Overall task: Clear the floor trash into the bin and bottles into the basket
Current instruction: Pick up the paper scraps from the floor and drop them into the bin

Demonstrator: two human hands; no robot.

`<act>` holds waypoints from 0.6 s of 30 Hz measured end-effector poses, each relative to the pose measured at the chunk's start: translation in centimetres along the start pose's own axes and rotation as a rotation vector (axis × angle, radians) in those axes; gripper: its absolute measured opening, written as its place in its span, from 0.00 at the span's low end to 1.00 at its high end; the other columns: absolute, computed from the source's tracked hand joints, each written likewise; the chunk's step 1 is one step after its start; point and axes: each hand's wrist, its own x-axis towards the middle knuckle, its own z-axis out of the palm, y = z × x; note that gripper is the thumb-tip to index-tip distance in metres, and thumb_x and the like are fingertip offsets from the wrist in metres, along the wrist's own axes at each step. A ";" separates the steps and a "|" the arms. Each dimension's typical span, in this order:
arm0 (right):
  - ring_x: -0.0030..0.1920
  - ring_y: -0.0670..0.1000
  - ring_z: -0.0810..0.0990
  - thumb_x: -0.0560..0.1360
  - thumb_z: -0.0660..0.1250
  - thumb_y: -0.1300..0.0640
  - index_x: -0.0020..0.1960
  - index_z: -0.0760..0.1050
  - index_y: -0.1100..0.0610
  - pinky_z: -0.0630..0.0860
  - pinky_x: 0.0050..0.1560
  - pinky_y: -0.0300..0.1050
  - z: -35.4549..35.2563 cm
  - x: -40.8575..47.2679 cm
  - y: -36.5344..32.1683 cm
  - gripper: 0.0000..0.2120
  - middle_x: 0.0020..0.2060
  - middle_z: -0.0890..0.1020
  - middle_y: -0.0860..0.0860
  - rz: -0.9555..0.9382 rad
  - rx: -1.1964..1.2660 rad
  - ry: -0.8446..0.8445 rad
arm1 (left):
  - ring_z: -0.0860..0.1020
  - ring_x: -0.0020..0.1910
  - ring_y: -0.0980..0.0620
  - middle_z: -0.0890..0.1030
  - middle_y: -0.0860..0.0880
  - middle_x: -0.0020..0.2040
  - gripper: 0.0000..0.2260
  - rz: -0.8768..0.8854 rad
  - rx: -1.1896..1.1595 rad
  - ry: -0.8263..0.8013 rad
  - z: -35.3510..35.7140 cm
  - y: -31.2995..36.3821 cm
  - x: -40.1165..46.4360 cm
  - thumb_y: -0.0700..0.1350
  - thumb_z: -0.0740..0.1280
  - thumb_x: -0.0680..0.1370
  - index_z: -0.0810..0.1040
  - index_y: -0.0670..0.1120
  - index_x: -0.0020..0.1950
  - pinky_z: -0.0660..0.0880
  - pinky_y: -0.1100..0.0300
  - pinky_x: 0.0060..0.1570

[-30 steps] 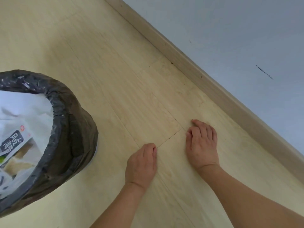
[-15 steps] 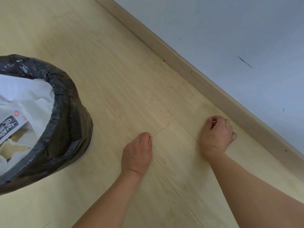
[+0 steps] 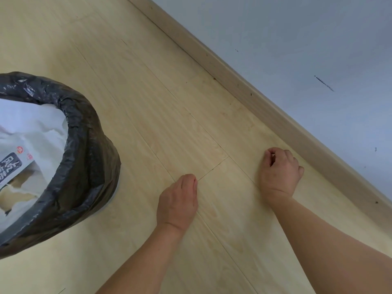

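Reaching down with both arms over the floor [image 3: 148,102], pale wood planks. My left hand [image 3: 178,200] is low over a plank seam, back of hand up, fingers curled under with the tips at the floor; nothing seen in it, and whether it touches the floor I cannot tell. My right hand [image 3: 280,172] is nearer the baseboard [image 3: 254,85], fingers curled in toward the palm, thumb sticking out to the right. Looks like a loose fist. Whether it pinches some small scrap I cannot tell; anything there is hidden by the fingers. The two hands are apart, a plank between them.

Bin [image 3: 84,166] stands on the floor at the left, near my left hand but not touching it. Black bag lines it and folds over the rim. Inside: trash [image 3: 31,132], crumpled white paper or tissue, plus a wrapper [image 3: 12,166] with dark printed characters and a red mark, lying against the near-left side. Some tan torn bits lower in the bin, too unclear to name.

Wall [image 3: 297,49] is grey-blue, running diagonally across the upper right, with a few dark scuffs. Baseboard is light wood, between wall and floor. Both forearms bare.
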 end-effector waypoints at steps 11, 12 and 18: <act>0.43 0.55 0.73 0.75 0.58 0.56 0.42 0.72 0.56 0.63 0.51 0.50 -0.7 -0.6 -0.6 0.06 0.40 0.76 0.52 0.009 -0.039 -0.091 | 0.72 0.26 0.50 0.74 0.52 0.33 0.11 0.011 -0.015 -0.011 0.1 -0.2 0.1 0.47 0.55 0.80 0.73 0.47 0.43 0.62 0.61 0.26; 0.43 0.55 0.73 0.75 0.58 0.56 0.42 0.71 0.55 0.62 0.51 0.49 -1.3 -1.2 -0.7 0.06 0.40 0.76 0.51 0.031 -0.001 -0.108 | 0.72 0.26 0.49 0.75 0.51 0.33 0.11 0.009 -0.016 -0.008 0.1 -0.3 0.2 0.47 0.55 0.80 0.73 0.47 0.43 0.63 0.61 0.25; 0.37 0.52 0.73 0.74 0.60 0.57 0.40 0.71 0.55 0.72 0.50 0.56 -8.3 -7.5 -0.2 0.05 0.36 0.75 0.48 0.064 0.125 -0.207 | 0.78 0.37 0.44 0.78 0.49 0.41 0.10 -0.097 -0.022 -0.226 -0.9 0.2 0.8 0.49 0.55 0.83 0.73 0.47 0.51 0.63 0.57 0.34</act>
